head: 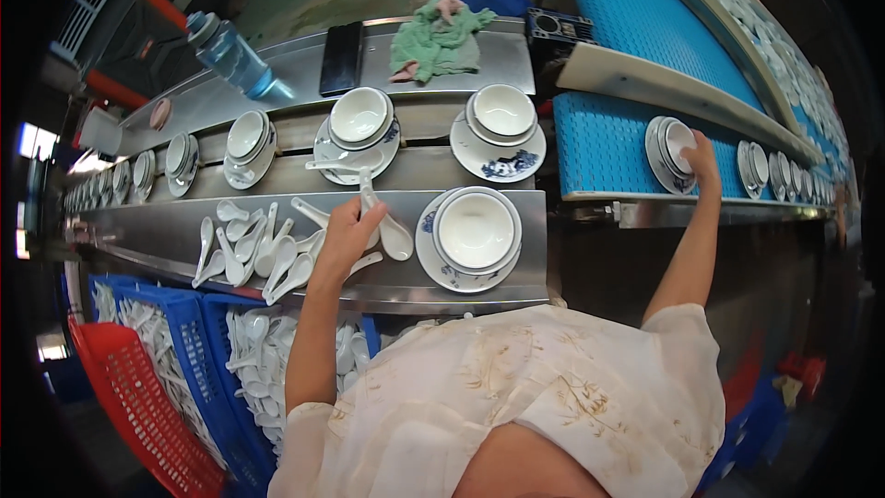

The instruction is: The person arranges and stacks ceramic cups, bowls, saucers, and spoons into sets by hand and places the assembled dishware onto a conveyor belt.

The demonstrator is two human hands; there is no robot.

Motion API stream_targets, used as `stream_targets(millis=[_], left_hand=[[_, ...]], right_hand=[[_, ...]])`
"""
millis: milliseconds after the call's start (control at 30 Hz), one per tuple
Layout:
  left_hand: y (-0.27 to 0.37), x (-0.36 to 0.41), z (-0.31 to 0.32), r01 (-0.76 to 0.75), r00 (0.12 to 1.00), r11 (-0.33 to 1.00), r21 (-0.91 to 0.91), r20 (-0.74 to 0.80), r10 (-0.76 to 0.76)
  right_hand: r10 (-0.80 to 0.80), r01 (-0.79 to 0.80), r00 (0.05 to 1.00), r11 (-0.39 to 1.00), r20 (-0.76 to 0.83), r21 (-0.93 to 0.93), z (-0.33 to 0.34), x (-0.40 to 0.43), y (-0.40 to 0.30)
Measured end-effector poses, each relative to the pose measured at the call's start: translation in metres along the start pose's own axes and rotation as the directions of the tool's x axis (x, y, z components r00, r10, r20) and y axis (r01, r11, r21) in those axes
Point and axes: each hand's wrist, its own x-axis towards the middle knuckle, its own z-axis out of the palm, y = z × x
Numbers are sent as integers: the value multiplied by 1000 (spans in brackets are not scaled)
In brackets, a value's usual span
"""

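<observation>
My left hand [351,232] grips a white ceramic soup spoon [393,234] by its handle, above a heap of loose spoons [276,252] on the steel ledge. Just beyond, a patterned saucer [325,145] carries stacked bowls [359,115] and a spoon [349,163]. Right of that hand, a bowl stack [480,229] sits on a saucer [453,281] on the ledge. Far to the right, my right hand [705,162] holds the rim of a bowl [679,145], stacked on a saucer [653,152] over the blue belt. Another bowl-and-saucer set [501,111] stands at the steel track's end.
More sets [245,135] line the track leftward, others [753,162] the blue conveyor [598,145]. A water bottle [238,59], a black phone [341,59] and a green cloth [442,41] lie on the back shelf. Below left are blue crates [214,360] of spoons and a red basket [138,401].
</observation>
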Motion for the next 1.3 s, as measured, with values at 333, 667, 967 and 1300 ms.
stream_targets(millis=[333,667,967,1300], left_hand=[[10,11,4,47,998,964,-260,-19,-53],[1,31,4,28,981,814,-580,-139,-133],[9,59,22,78,974,734,-675,-105,-201],[13,33,4,-7,983,815,-579,-153,-100]], right_hand=[[-179,136,976,945,-121,-299,23,-4,-49],[-191,51,963,821,189,568,43,-73,-113],[-301,167,943,797,142,580,115,-100,-200],[-176,90,975,873,136,480,146,-106,-217]])
